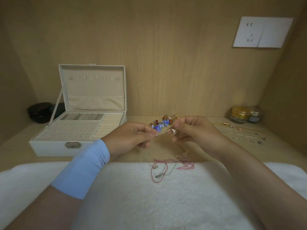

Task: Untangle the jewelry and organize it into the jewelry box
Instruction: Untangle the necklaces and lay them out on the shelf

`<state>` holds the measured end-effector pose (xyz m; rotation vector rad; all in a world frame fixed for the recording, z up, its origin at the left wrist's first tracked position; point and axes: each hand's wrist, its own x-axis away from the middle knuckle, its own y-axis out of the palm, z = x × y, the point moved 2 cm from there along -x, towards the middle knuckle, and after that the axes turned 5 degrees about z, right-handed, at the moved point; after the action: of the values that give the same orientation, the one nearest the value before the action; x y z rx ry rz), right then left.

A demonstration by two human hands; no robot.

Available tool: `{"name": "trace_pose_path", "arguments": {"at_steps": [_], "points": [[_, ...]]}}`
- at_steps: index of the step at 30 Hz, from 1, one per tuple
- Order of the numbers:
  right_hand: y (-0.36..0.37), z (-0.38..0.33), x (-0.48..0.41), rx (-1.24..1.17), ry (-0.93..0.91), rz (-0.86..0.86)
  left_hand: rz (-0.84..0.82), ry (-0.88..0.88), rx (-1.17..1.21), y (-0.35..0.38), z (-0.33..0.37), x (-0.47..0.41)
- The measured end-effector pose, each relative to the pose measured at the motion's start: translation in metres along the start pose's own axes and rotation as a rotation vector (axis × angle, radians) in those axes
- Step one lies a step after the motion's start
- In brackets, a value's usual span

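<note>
Left hand (132,136) and right hand (194,131) each pinch one end of a thin chain (163,131), taut between them; jewelry box (78,128) open beyond left hand.

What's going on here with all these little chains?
A person is untangling jewelry. The left hand and right hand pinch a thin chain stretched between them. More tangled cords lie on the white cloth below, colourful pieces sit behind, and the open jewelry box stands at the left.

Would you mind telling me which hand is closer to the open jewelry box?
Left. The left hand is just right of the jewelry box; the right hand is farther right. Both pinch a thin chain.
</note>
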<state>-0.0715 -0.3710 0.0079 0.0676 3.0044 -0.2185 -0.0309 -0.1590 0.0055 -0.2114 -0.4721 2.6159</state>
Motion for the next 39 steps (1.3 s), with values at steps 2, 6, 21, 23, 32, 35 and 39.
{"name": "trace_pose_path", "arguments": {"at_steps": [2,6,21,23,32,35,39], "points": [[-0.007,0.000,-0.004,-0.065,0.024,0.040,-0.014,-0.015,-0.039,-0.004,0.002,-0.004],[-0.029,0.004,-0.014,-0.159,0.073,0.133,-0.078,-0.053,-0.166,-0.010,0.008,-0.013],[-0.163,0.031,0.006,0.421,0.112,0.353,0.007,0.025,-0.548,0.040,0.022,-0.096],[-0.182,0.035,0.014,0.485,0.121,0.390,0.014,0.063,-0.581,0.061,0.026,-0.107],[-0.238,0.060,0.034,0.938,0.197,0.430,-0.036,0.135,-0.776,0.138,0.023,-0.139],[-0.243,0.063,0.040,1.016,0.239,0.407,-0.036,0.162,-0.855,0.151,0.020,-0.145],[-0.246,0.067,0.045,1.105,0.289,0.420,-0.058,0.193,-0.914,0.160,0.018,-0.143]]}}
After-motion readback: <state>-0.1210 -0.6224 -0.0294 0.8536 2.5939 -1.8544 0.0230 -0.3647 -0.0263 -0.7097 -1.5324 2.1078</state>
